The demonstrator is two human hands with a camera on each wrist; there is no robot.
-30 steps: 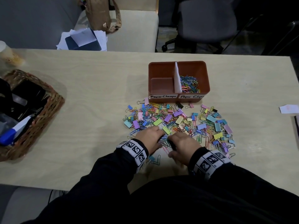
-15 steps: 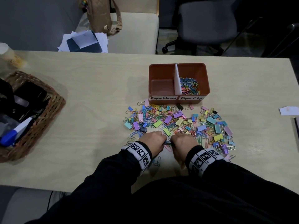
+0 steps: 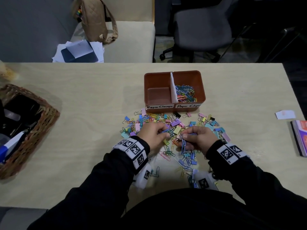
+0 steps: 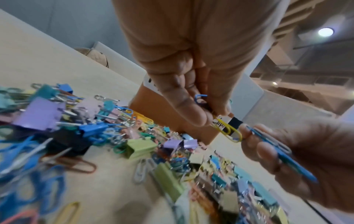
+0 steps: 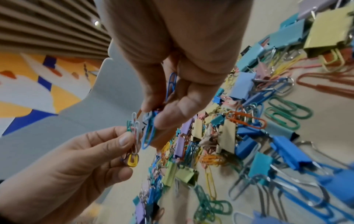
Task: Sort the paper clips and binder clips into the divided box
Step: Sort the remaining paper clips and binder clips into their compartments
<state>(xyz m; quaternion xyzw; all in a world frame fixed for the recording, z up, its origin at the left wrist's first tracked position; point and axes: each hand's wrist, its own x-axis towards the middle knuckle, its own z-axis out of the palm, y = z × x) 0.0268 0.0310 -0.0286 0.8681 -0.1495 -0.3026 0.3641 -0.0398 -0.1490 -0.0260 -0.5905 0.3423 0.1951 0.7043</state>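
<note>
Left hand (image 3: 152, 134): grip pinched, thumb and fingertips on a small bunch of paper clips (image 5: 133, 145) (yellow, white, green), raised over the mixed pile (image 3: 172, 126) on the table (image 3: 91, 100). Right hand (image 3: 198, 138): grip pinched on blue paper clips (image 3: 183, 143), just beside the left. Divided box (image 3: 174, 90) behind the pile: left compartment labelled "Paper Clamps", bare; right compartment labelled "Paper Clips", holding coloured paper clips.
</note>
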